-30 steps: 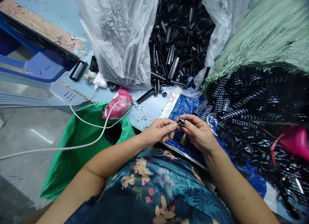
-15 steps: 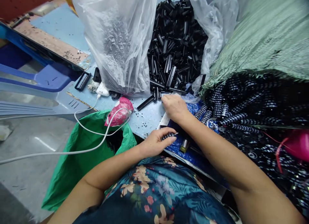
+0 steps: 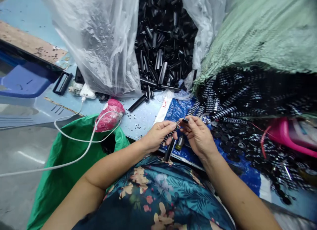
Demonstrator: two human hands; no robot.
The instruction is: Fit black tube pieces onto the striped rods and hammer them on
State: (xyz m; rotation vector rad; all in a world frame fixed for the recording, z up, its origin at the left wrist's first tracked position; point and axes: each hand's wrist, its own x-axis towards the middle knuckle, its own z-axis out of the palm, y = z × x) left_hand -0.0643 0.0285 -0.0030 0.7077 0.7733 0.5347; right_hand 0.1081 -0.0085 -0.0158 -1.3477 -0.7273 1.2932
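My left hand (image 3: 158, 133) is closed around a thin black rod with rows of white dots (image 3: 168, 137), a metal tip showing at its upper end. Close beside it, my right hand (image 3: 200, 136) pinches a small black piece (image 3: 185, 120) just off that tip; whether the two touch I cannot tell. Below the hands a dark black case (image 3: 169, 150) lies at the table edge. A small bottle with yellowish liquid (image 3: 180, 143) stands next to it, on a blue plastic sheet (image 3: 178, 108).
Black case pieces (image 3: 160, 63) spill from a clear plastic bag (image 3: 106, 42). At right, a pale green woven sack (image 3: 247, 35) opens onto many dotted black rods (image 3: 230, 94). A green bag (image 3: 66, 167) hangs at left, with a white cable (image 3: 74, 167) and pink bundle (image 3: 110, 114).
My right hand has come back from the loose black pieces toward my left hand and now pinches a small black piece. The whole view has shifted slightly.
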